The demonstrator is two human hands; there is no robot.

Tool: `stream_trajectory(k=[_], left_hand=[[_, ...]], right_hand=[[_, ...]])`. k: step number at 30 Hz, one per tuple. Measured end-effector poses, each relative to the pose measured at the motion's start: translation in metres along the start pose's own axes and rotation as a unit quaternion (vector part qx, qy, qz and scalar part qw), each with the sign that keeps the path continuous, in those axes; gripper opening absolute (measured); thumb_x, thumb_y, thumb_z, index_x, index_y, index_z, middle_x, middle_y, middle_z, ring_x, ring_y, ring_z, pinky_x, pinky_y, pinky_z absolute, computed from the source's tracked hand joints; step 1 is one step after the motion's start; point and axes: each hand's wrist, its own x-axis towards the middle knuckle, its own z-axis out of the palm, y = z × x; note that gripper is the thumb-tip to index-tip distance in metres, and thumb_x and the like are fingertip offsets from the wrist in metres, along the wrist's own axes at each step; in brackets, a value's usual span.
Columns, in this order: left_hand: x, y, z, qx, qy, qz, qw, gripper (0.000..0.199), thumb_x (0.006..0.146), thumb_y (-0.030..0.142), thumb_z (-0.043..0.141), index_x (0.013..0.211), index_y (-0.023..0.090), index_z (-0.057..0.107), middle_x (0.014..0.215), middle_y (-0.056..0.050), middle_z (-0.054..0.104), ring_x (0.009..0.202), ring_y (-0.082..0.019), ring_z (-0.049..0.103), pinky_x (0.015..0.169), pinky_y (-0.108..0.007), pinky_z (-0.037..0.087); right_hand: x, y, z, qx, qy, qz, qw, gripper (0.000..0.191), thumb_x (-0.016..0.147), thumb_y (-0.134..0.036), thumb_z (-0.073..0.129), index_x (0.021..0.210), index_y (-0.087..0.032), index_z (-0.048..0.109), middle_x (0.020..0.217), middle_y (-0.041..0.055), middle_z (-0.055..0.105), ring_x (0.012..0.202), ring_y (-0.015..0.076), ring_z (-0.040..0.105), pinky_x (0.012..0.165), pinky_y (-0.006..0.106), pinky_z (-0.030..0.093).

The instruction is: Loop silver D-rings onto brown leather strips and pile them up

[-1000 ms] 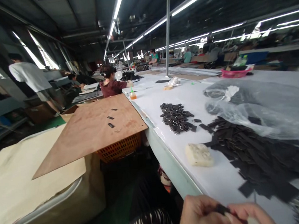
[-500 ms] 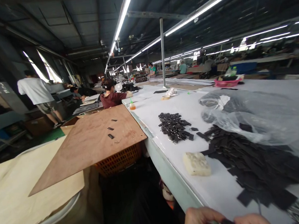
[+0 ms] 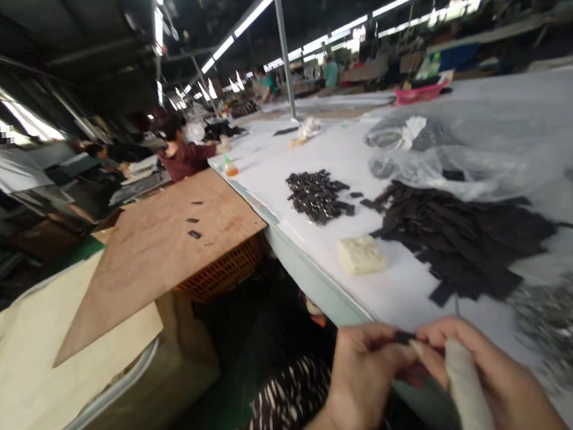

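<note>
Near the table's front edge, my left hand [image 3: 363,372] pinches a small dark strip [image 3: 404,337]. My right hand [image 3: 485,365], with a pale wrapping on one finger, grips the strip's other side; the fingertips of both hands nearly meet. Beyond them on the white table lies a large pile of black strips [image 3: 459,237]. A smaller heap of black pieces with shiny metal parts [image 3: 317,195] sits farther back. Between the hands and that heap is a cream block [image 3: 361,255]. Many small metal pieces [image 3: 572,330] are spread at the right.
A brown board [image 3: 163,246] with several dark pieces lies left of the table [image 3: 257,171], over an orange basket [image 3: 221,271]. Clear plastic bags [image 3: 486,150] and a pink tray [image 3: 419,91] are farther back. A person in a maroon shirt [image 3: 186,158] sits beyond the board.
The view has tilted downward, so the table contents appear higher. Both hands have come more fully into view, still holding a small dark strip between them.
</note>
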Motion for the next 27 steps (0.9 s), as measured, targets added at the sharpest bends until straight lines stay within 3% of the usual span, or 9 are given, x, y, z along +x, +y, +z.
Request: stream_trajectory(k=[4,11,17,27], left_hand=[[0.004,0.004,-0.005,-0.013,-0.043,-0.015,0.999,0.018,0.07,0.022,0.066,0.077,0.006,0.07,0.071,-0.01,0.068,0.061,-0.015,0.062,0.066,-0.027,0.051],[0.012,-0.003,-0.012,-0.031,-0.057,-0.033,0.997,0.018,0.071,0.019,0.066,0.082,0.005,0.069,0.069,-0.009,0.068,0.063,-0.016,0.065,0.064,-0.026,0.053],[0.016,-0.005,-0.012,-0.043,-0.047,-0.044,0.997,0.021,0.071,0.019,0.067,0.084,0.003,0.068,0.075,-0.013,0.07,0.063,-0.015,0.065,0.063,-0.025,0.053],[0.014,-0.005,-0.013,-0.097,-0.027,-0.063,0.993,0.021,0.065,0.019,0.073,0.077,0.004,0.066,0.071,-0.01,0.069,0.058,-0.014,0.065,0.061,-0.024,0.053]], right_hand=[[0.005,-0.009,-0.003,-0.011,0.009,0.054,0.998,0.012,0.079,-0.032,0.061,0.074,-0.023,0.053,0.061,-0.0025,0.06,0.047,0.0114,0.056,0.039,0.017,0.045],[0.006,-0.01,0.001,-0.021,-0.002,0.134,0.991,0.014,0.081,-0.032,0.059,0.074,-0.023,0.051,0.073,-0.0003,0.062,0.057,0.0112,0.057,0.048,0.019,0.047],[0.007,-0.005,0.001,-0.031,-0.011,0.142,0.989,0.013,0.081,-0.034,0.059,0.076,-0.023,0.052,0.074,-0.0006,0.061,0.059,0.0114,0.056,0.051,0.02,0.046],[0.009,-0.007,0.003,-0.055,-0.008,0.114,0.992,0.011,0.08,-0.031,0.06,0.076,-0.023,0.053,0.076,-0.0008,0.061,0.061,0.0106,0.056,0.052,0.019,0.046]])
